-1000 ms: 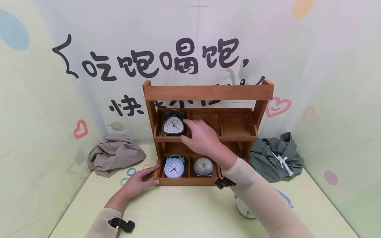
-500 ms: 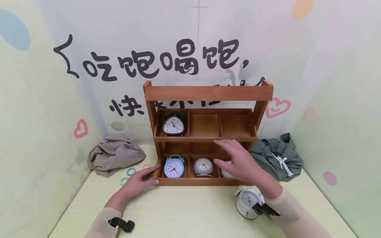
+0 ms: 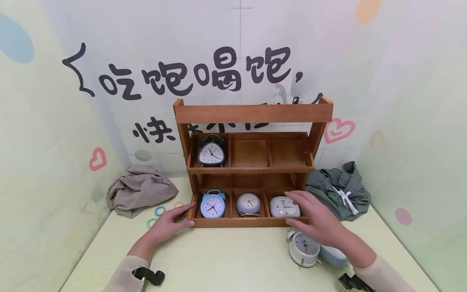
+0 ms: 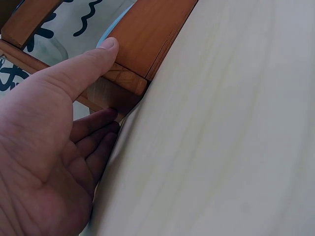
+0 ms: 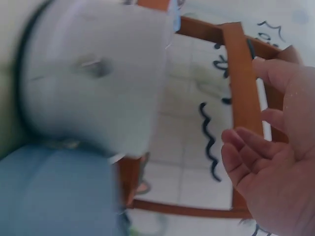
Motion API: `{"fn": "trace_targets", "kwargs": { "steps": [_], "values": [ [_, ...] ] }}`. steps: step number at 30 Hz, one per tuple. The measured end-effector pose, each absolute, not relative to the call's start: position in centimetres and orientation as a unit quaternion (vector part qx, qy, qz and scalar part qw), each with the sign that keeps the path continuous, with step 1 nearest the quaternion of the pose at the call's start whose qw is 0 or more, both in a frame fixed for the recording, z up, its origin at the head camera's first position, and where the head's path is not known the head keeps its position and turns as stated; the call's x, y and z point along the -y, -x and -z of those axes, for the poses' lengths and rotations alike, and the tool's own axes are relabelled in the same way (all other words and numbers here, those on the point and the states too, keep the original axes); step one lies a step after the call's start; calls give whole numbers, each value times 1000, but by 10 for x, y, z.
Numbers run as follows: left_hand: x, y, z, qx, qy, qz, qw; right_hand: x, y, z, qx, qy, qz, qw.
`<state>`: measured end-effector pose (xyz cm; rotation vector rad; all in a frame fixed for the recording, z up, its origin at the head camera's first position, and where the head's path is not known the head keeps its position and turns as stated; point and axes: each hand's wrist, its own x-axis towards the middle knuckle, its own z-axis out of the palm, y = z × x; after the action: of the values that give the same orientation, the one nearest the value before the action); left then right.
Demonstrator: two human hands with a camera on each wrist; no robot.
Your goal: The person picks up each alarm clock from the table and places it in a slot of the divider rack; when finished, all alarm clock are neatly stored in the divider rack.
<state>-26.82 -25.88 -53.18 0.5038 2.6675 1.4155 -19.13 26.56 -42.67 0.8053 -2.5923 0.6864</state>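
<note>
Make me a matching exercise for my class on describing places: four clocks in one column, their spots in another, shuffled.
Things:
1. black clock
2. blue clock
3. white square clock
4. white round clock

Places:
A. lower shelf, left compartment
B. on the table in front of the wooden rack
C. upper shelf, left compartment
D. lower shelf, right compartment, by the right hand

Pairs: 1-C, 2-A, 3-D, 4-B

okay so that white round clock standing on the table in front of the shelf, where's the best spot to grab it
Probably round the white clock's rim, coming from above: it stands upright with its face forward, its top clear, the right hand just above it. A blue thing crowds its right side.
</note>
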Motion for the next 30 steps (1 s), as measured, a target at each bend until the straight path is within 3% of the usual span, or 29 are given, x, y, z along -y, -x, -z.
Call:
{"fn": "trace_targets", "kwargs": {
  "steps": [17,30],
  "values": [
    [258,267,530,-869,-170,-462,39,-308,180,449,920,-317,-232,-2],
    [258,267,530,-869,-164,-465,41,-319,182,451,908,-331,-248,-59]
  ]
}}
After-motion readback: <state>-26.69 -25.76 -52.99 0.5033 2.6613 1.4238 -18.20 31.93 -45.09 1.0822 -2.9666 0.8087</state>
